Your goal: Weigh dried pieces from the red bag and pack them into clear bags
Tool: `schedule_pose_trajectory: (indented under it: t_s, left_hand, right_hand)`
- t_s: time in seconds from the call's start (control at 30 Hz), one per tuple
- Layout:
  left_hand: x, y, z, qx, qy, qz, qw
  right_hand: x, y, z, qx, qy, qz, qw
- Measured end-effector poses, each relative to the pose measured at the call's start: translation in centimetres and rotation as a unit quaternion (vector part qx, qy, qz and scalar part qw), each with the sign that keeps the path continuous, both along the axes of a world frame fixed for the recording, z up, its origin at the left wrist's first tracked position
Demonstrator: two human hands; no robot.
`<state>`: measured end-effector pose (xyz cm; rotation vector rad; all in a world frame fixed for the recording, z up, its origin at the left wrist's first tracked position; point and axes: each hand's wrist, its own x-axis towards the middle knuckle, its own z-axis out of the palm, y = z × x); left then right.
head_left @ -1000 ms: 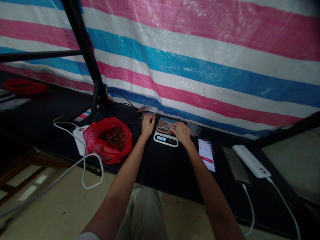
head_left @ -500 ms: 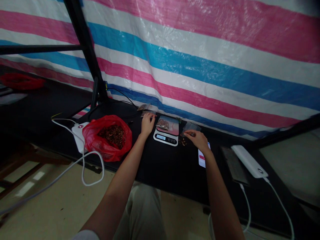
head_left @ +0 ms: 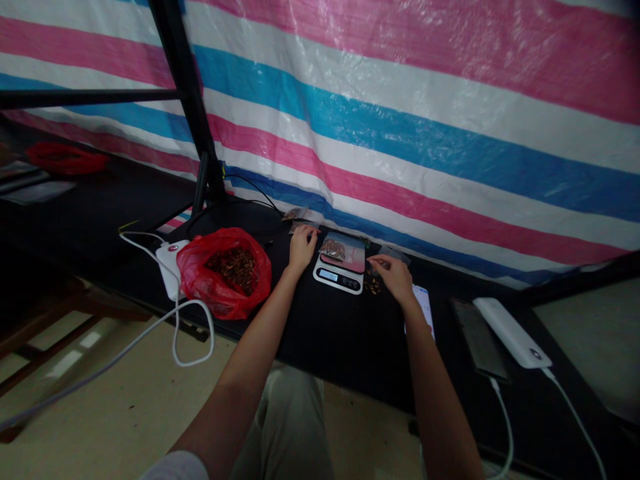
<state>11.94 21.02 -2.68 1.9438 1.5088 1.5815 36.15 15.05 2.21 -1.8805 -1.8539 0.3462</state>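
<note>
Now that my R grip (head_left: 394,275) is off the filled bag (head_left: 333,249), that bag lies on the scale (head_left: 338,280) w/o it; R's pinched by loose brown pcs (head_left: 373,287), L grip (head_left: 303,248) half-curled beside the scale, can't tell if either's holding anything.

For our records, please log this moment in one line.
left hand: beside white digital scale; right hand: near loose brown pieces; clear plastic bag: on scale
</note>
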Motion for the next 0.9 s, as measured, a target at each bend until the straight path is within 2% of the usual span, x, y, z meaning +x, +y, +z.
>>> schedule_pose_trajectory:
  t_s: [0.3, 0.47, 0.57, 0.63, 0.77, 0.9]
  left_hand:
    - [0.1, 0.2, -0.2, 0.005, -0.001, 0.006, 1.000]
    - [0.1, 0.0, 0.0, 0.005, -0.003, 0.000, 1.000]
    - [0.1, -0.1, 0.1, 0.000, -0.006, -0.002, 1.000]
    - [0.0, -0.1, 0.2, -0.003, -0.009, 0.000, 1.000]
    - [0.1, -0.1, 0.4, -0.005, -0.027, -0.013, 1.000]
    - [0.7, -0.4, 1.2, -0.017, -0.108, -0.088, 0.990]
  right_hand:
    - [-2.9, -0.5, -0.2, 0.000, -0.006, 0.000, 1.000]
    - [-4.1, 0.1, -1.6, -0.030, 0.040, 0.032, 0.998]
    - [-4.6, 0.6, -1.8, -0.030, 0.074, 0.038, 0.996]
    - [-5.0, 0.6, -1.3, -0.003, 0.084, 0.034, 0.996]
    - [-5.8, 0.3, 0.8, 0.122, 0.019, 0.063, 0.990]
    - [-6.5, 0.1, 2.7, 0.176, 0.024, 0.100, 0.979]
